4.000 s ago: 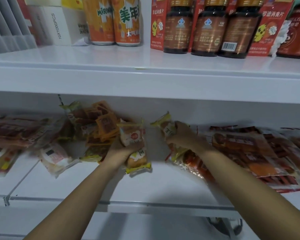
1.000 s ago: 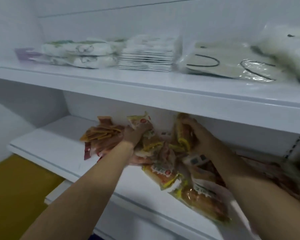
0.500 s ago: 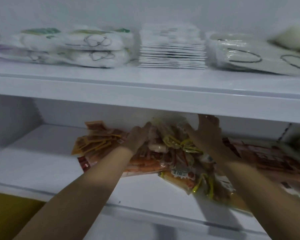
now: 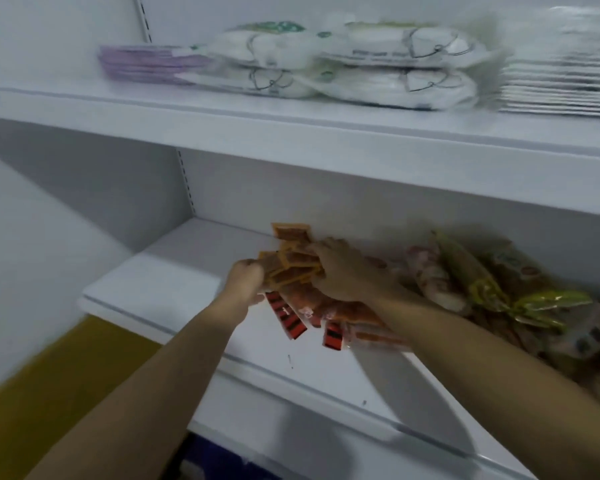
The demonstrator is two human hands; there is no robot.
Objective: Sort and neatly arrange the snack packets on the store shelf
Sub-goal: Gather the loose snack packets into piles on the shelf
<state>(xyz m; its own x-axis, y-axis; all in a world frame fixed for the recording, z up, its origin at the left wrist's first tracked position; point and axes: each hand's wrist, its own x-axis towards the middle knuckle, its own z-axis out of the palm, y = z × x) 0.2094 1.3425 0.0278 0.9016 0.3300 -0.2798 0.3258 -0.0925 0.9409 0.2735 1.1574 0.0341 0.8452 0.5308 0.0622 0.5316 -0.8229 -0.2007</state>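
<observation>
A bunch of small orange snack packets sits on the white lower shelf, gathered between both hands. My left hand grips the bunch from the left. My right hand holds it from the right, fingers curled over the top packets. Under them lie red-ended sausage packets. To the right is a loose heap of yellow-edged packets, blurred.
The upper shelf overhangs the hands and carries white bagged goods, purple flat packs and a stack of white packs. The left part of the lower shelf is bare. A yellow floor shows at lower left.
The view has swung left. My right hand has moved from the yellow-edged heap over to the orange packets, and both hands now close around that bunch.
</observation>
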